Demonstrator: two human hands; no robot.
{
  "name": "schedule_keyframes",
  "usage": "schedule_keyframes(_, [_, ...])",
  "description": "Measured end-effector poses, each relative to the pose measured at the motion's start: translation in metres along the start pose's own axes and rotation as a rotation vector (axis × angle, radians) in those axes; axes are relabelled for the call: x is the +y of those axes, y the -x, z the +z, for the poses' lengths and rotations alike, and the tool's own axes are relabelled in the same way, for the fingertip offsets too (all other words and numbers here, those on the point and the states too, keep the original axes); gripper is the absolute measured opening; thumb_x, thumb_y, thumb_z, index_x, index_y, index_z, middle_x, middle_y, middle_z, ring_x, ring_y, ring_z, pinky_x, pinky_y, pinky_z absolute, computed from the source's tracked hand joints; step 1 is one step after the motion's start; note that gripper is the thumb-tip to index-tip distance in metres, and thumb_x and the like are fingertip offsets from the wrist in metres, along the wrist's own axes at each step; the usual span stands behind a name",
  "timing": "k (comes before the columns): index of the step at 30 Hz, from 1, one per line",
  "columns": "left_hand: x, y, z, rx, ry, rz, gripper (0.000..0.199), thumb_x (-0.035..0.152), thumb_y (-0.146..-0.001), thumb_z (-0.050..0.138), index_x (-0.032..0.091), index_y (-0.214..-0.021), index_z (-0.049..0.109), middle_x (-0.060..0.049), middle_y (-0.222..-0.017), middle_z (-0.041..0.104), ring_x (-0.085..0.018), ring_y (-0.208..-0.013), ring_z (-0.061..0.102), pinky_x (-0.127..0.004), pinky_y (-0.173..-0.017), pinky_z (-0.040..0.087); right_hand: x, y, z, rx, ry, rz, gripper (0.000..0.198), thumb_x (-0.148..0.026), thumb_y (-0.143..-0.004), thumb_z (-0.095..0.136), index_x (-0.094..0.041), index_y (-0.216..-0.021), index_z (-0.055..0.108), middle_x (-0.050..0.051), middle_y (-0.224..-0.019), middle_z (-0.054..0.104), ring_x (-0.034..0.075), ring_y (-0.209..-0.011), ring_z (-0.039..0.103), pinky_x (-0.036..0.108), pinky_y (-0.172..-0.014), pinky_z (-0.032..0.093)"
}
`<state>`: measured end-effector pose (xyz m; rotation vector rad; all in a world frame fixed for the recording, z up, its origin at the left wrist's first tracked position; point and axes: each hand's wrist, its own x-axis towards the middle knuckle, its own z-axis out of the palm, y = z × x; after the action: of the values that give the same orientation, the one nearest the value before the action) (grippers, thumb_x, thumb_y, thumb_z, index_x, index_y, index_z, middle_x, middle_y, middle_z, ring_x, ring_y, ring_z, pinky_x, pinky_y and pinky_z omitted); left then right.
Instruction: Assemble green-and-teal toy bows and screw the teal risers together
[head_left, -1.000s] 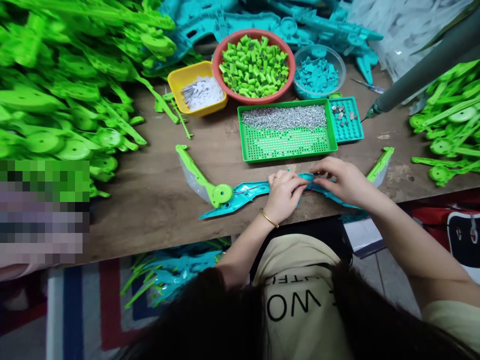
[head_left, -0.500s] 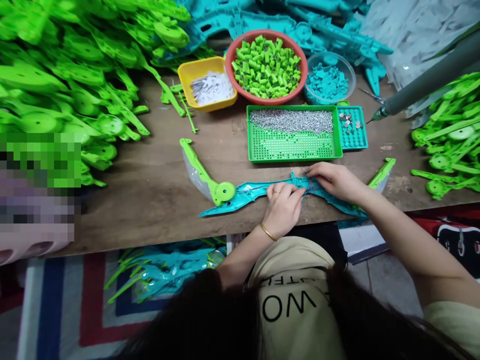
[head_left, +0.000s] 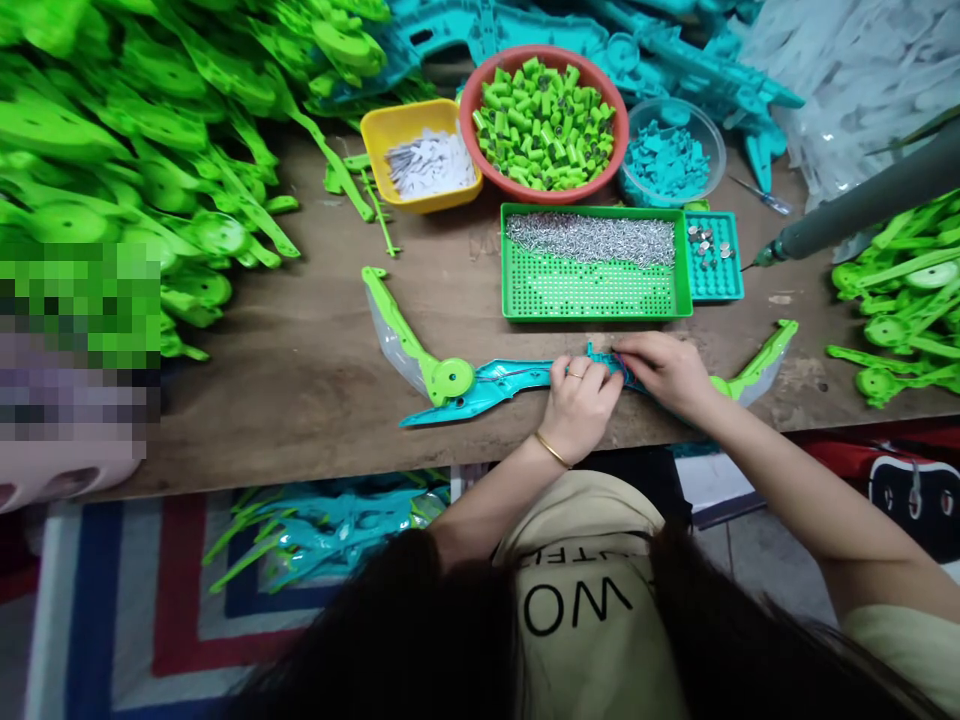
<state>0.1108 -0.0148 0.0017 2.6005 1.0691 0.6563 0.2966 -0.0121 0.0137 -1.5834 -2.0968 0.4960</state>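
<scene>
A turquoise plastic toy bow body (head_left: pixel 499 382) lies along the near edge of the table, its hollow side up. A green limb with a clear strip (head_left: pixel 452 378) is joined at its left end and another green limb (head_left: pixel 757 368) at its right. Thin dark red and blue wires run along the body. My left hand (head_left: pixel 581 408) grips the middle of the body, fingers curled over it. Just to its right, my right hand (head_left: pixel 667 372) pinches at the wires beside a small upright peg; its fingertips partly hide what they hold.
Behind the bow stand a green tray of screws (head_left: pixel 596 295), a turquoise tray of metal discs (head_left: pixel 716 285), a yellow tub (head_left: pixel 371 165), a red bowl (head_left: pixel 469 120) and a clear tub (head_left: pixel 720 165). A hanging screwdriver (head_left: pixel 832 215) slants in from the right. Green parts (head_left: pixel 142 170) heap left.
My left hand has slid slightly right along the bow, closer to my right hand. My right hand's fingers have shifted a little near the wires. The view has shifted slightly.
</scene>
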Motion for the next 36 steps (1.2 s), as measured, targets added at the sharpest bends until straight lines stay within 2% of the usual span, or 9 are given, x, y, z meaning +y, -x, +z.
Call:
schedule_keyframes(2, [0.000, -0.001, 0.002, 0.036, -0.046, 0.005, 0.026, 0.019, -0.097, 0.045, 0.020, -0.100, 0.070, -0.006, -0.087, 0.066, -0.022, -0.089, 0.053, -0.039, -0.089, 0.031, 0.000, 0.002, 0.002, 0.009, -0.048, 0.004, 0.019, -0.026, -0.092, 0.054, -0.021, -0.099, 0.071, 0.007, -0.100, 0.072, 0.019, -0.094, 0.067, 0.037, -0.084, 0.054])
schedule_keyframes(5, [0.002, -0.001, 0.006, 0.066, -0.068, -0.008, 0.023, 0.020, -0.096, 0.047, 0.019, -0.098, 0.070, -0.007, -0.085, 0.064, -0.022, -0.085, 0.052, -0.039, -0.086, 0.032, 0.000, 0.005, 0.002, 0.022, 0.004, -0.014, 0.018, -0.027, -0.091, 0.056, -0.021, -0.097, 0.072, 0.008, -0.098, 0.071, 0.021, -0.093, 0.064, 0.038, -0.082, 0.052])
schedule_keyframes(12, [0.002, 0.000, 0.006, 0.002, -0.037, -0.045, 0.026, 0.022, -0.097, 0.045, 0.020, -0.100, 0.070, -0.008, -0.087, 0.063, -0.022, -0.088, 0.053, -0.040, -0.087, 0.033, 0.004, 0.010, 0.003, 0.032, 0.133, -0.096, 0.018, -0.026, -0.091, 0.054, -0.021, -0.099, 0.070, 0.008, -0.094, 0.070, 0.021, -0.088, 0.061, 0.039, -0.079, 0.051])
schedule_keyframes(19, [0.001, -0.001, 0.005, -0.083, 0.041, -0.065, 0.029, 0.021, -0.098, 0.042, 0.022, -0.107, 0.069, -0.009, -0.092, 0.064, -0.023, -0.096, 0.054, -0.043, -0.092, 0.034, -0.003, 0.010, -0.001, -0.090, 0.191, -0.082, 0.026, -0.023, -0.091, 0.049, -0.020, -0.108, 0.070, 0.012, -0.100, 0.068, 0.026, -0.093, 0.059, 0.046, -0.083, 0.050])
schedule_keyframes(21, [0.001, -0.001, 0.006, -0.076, 0.027, -0.056, 0.029, 0.021, -0.098, 0.041, 0.022, -0.106, 0.069, -0.009, -0.092, 0.065, -0.023, -0.097, 0.054, -0.042, -0.093, 0.033, -0.005, 0.007, -0.009, -0.150, 0.144, -0.064, 0.030, -0.021, -0.092, 0.047, -0.019, -0.112, 0.069, 0.012, -0.102, 0.067, 0.026, -0.097, 0.059, 0.047, -0.086, 0.051])
schedule_keyframes(25, [0.001, -0.001, 0.007, -0.056, 0.011, -0.054, 0.026, 0.021, -0.098, 0.043, 0.021, -0.102, 0.070, -0.008, -0.092, 0.066, -0.022, -0.095, 0.055, -0.042, -0.093, 0.035, -0.004, -0.003, -0.025, -0.281, -0.180, 0.027, 0.029, -0.025, -0.093, 0.048, -0.021, -0.113, 0.068, 0.009, -0.105, 0.068, 0.021, -0.098, 0.063, 0.042, -0.089, 0.053])
schedule_keyframes(28, [0.001, -0.001, 0.007, -0.068, 0.032, -0.065, 0.025, 0.021, -0.098, 0.044, 0.021, -0.100, 0.070, -0.008, -0.093, 0.067, -0.022, -0.098, 0.056, -0.043, -0.095, 0.035, 0.000, -0.009, -0.026, -0.268, -0.324, 0.108, 0.022, -0.034, -0.090, 0.057, -0.022, -0.103, 0.071, 0.006, -0.100, 0.069, 0.019, -0.094, 0.065, 0.039, -0.088, 0.053])
schedule_keyframes(32, [0.002, 0.000, 0.007, -0.048, 0.054, -0.095, 0.028, 0.021, -0.099, 0.041, 0.021, -0.100, 0.069, -0.008, -0.096, 0.070, -0.021, -0.097, 0.059, -0.044, -0.099, 0.035, 0.005, -0.010, -0.014, -0.205, -0.335, 0.105, 0.013, -0.032, -0.087, 0.061, -0.022, -0.091, 0.069, 0.005, -0.094, 0.067, 0.019, -0.092, 0.064, 0.038, -0.087, 0.051])
schedule_keyframes(36, [0.000, 0.003, 0.004, -0.012, 0.074, -0.077, 0.028, 0.021, -0.098, 0.041, 0.020, -0.110, 0.067, -0.008, -0.102, 0.072, -0.021, -0.096, 0.061, -0.043, -0.100, 0.034, 0.006, -0.007, -0.004, -0.185, -0.221, 0.069, 0.010, -0.025, -0.087, 0.058, -0.021, -0.090, 0.066, 0.006, -0.093, 0.066, 0.020, -0.092, 0.061, 0.039, -0.085, 0.048])
